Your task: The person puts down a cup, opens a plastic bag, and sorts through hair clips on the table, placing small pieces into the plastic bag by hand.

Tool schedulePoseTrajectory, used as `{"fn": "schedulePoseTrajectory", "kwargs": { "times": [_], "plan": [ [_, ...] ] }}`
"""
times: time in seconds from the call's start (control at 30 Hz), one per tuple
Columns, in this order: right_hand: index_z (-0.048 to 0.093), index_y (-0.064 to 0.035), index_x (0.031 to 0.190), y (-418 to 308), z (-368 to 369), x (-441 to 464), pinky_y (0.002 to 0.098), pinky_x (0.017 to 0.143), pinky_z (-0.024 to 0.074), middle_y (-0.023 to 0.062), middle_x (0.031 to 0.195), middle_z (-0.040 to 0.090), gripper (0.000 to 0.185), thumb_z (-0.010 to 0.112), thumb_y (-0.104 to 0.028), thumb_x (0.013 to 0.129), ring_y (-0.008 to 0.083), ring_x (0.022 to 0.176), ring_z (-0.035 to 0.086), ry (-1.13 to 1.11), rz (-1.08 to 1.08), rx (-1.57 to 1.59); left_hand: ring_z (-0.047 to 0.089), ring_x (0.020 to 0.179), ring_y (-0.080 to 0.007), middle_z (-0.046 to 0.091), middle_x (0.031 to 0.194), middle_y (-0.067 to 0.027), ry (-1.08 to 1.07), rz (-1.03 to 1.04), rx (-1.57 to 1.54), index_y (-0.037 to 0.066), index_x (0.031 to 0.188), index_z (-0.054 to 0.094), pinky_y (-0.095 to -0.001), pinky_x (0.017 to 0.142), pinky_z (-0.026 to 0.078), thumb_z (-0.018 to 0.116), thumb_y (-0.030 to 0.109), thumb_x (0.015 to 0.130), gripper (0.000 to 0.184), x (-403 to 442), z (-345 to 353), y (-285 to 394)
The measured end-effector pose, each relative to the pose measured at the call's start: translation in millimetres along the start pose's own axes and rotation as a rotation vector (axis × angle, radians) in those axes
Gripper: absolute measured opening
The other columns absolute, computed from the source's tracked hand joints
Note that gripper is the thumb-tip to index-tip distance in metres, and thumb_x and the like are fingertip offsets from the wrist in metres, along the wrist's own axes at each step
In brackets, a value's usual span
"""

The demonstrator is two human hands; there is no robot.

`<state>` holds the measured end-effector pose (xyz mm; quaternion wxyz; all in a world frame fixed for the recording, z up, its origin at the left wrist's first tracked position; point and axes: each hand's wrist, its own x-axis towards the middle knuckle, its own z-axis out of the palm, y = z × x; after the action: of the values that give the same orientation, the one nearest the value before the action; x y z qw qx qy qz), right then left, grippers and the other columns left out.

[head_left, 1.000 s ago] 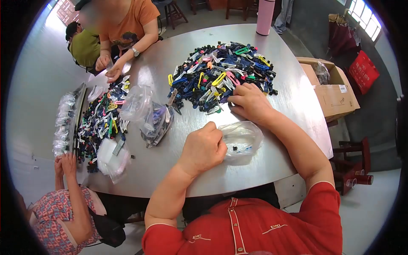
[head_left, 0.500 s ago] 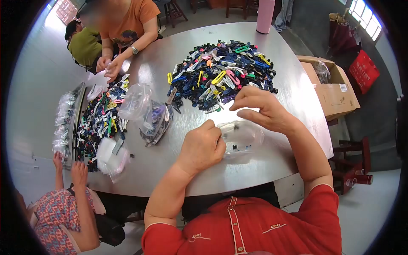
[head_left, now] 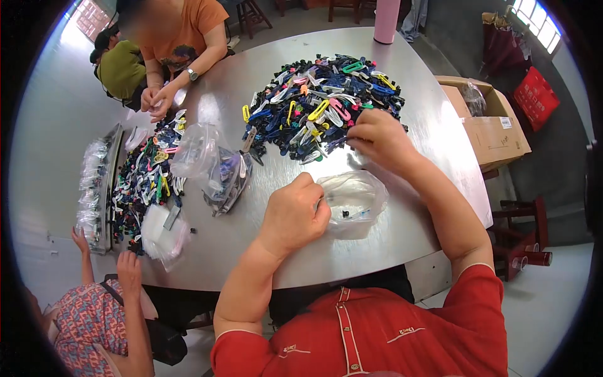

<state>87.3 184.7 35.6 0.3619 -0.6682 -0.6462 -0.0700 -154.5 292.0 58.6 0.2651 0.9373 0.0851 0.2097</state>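
A large heap of hair clips (head_left: 295, 116), mostly dark with some yellow, green, pink and white, lies on the metal table. My left hand (head_left: 295, 210) is closed on the rim of a clear plastic bag (head_left: 367, 217). The bag's mouth stands open, and a few small dark pieces show inside it. At the lower right edge of the heap, my right hand (head_left: 380, 141) has its fingers pinched together on a dark purple hair clip (head_left: 337, 143), partly covered by the fingertips.
A filled bag of clips (head_left: 227, 179) and a second heap (head_left: 141, 176) lie to the left, beside a stack of flat plastic bags (head_left: 160, 235). Two people sit working at the left side. A pink bottle (head_left: 385, 22) stands at the far edge; a cardboard box (head_left: 490, 135) is at right.
My right hand has moved from above the bag to the heap's edge, and its fingers have closed. My left hand stays on the bag, whose mouth looks wider.
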Motion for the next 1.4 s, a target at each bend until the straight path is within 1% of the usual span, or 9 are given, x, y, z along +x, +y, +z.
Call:
{"fn": "schedulePoseTrajectory", "kwargs": {
  "times": [0.07, 0.17, 0.23, 0.4, 0.47, 0.8, 0.97, 1.03, 1.4],
  "plan": [
    [0.073, -0.0036, 0.094, -23, -27, 6, 0.0333, 0.072, 0.0487, 0.0080, 0.086, 0.063, 0.009, 0.073, -0.002, 0.085, 0.0228, 0.082, 0.062, -0.009, 0.152, 0.262, 0.062, 0.066, -0.0348, 0.060, 0.080, -0.0138, 0.011, -0.005, 0.004, 0.001, 0.079, 0.066, -0.0428, 0.059, 0.050, 0.066, 0.005, 0.077, 0.005, -1, 0, 1],
    [0.074, -0.0033, 0.096, -47, -46, 7, 0.0336, 0.073, 0.0484, 0.0085, 0.086, 0.063, 0.011, 0.075, -0.004, 0.085, 0.0230, 0.082, 0.062, -0.081, -0.071, 0.540, 0.062, 0.067, -0.0351, 0.060, 0.083, -0.0144, 0.015, 0.000, 0.027, 0.001, 0.083, 0.066, -0.0434, 0.060, 0.051, 0.066, 0.006, 0.077, 0.008, -1, -2, 3],
    [0.075, -0.0037, 0.097, -61, -53, 6, 0.0330, 0.073, 0.0488, 0.0086, 0.089, 0.065, 0.013, 0.076, -0.004, 0.084, 0.0232, 0.083, 0.062, -0.259, -0.087, 0.482, 0.061, 0.066, -0.0354, 0.059, 0.085, -0.0147, 0.013, 0.005, 0.021, 0.001, 0.085, 0.065, -0.0437, 0.059, 0.050, 0.065, 0.006, 0.075, 0.011, -1, -3, 5],
    [0.073, -0.0032, 0.093, -27, -43, 3, 0.0343, 0.069, 0.0505, 0.0078, 0.086, 0.064, 0.014, 0.076, -0.003, 0.080, 0.0225, 0.080, 0.064, -0.108, 0.078, 0.415, 0.060, 0.064, -0.0359, 0.057, 0.084, -0.0145, -0.008, 0.007, 0.041, 0.002, 0.084, 0.063, -0.0440, 0.057, 0.049, 0.065, 0.006, 0.072, 0.013, -1, -8, 8],
    [0.071, -0.0036, 0.090, -13, -32, -2, 0.0340, 0.067, 0.0510, 0.0086, 0.084, 0.063, 0.012, 0.076, -0.002, 0.078, 0.0238, 0.079, 0.065, -0.114, 0.182, 0.114, 0.059, 0.064, -0.0359, 0.056, 0.083, -0.0143, -0.002, 0.030, 0.046, 0.002, 0.083, 0.062, -0.0441, 0.057, 0.049, 0.064, 0.006, 0.071, 0.013, -1, -10, 8],
    [0.070, -0.0069, 0.092, 7, 12, -6, 0.0431, 0.075, 0.0530, 0.0096, 0.092, 0.062, 0.017, 0.075, -0.020, 0.082, 0.0311, 0.086, 0.064, -0.141, 0.084, -0.203, 0.059, 0.060, -0.0350, 0.056, 0.083, -0.0131, -0.003, 0.002, 0.034, 0.003, 0.083, 0.062, -0.0435, 0.056, 0.049, 0.064, 0.007, 0.071, 0.013, 0, -8, 8],
    [0.071, -0.0018, 0.088, -39, -41, 4, 0.0302, 0.064, 0.0475, 0.0066, 0.084, 0.063, 0.004, 0.072, -0.005, 0.087, 0.0178, 0.072, 0.059, -0.070, 0.213, 0.525, 0.061, 0.062, -0.0363, 0.055, 0.082, -0.0142, 0.012, 0.014, 0.065, 0.002, 0.077, 0.059, -0.0451, 0.056, 0.053, 0.066, 0.011, 0.070, 0.013, 1, -8, 7],
    [0.071, -0.0002, 0.090, -52, -46, 4, 0.0301, 0.066, 0.0484, 0.0081, 0.088, 0.066, 0.007, 0.074, -0.004, 0.085, 0.0185, 0.077, 0.062, -0.130, -0.021, 0.602, 0.062, 0.062, -0.0366, 0.056, 0.082, -0.0144, 0.002, -0.002, 0.079, 0.002, 0.077, 0.059, -0.0454, 0.057, 0.053, 0.065, 0.011, 0.070, 0.013, 1, -8, 9],
    [0.071, -0.0060, 0.092, -1, 11, -3, 0.0390, 0.075, 0.0512, 0.0074, 0.089, 0.062, 0.016, 0.076, -0.005, 0.077, 0.0286, 0.085, 0.062, -0.097, 0.019, -0.004, 0.061, 0.062, -0.0369, 0.055, 0.081, -0.0140, -0.026, -0.007, 0.074, 0.003, 0.076, 0.058, -0.0460, 0.057, 0.053, 0.065, 0.011, 0.071, 0.012, 1, -10, 11]
  ]
}}
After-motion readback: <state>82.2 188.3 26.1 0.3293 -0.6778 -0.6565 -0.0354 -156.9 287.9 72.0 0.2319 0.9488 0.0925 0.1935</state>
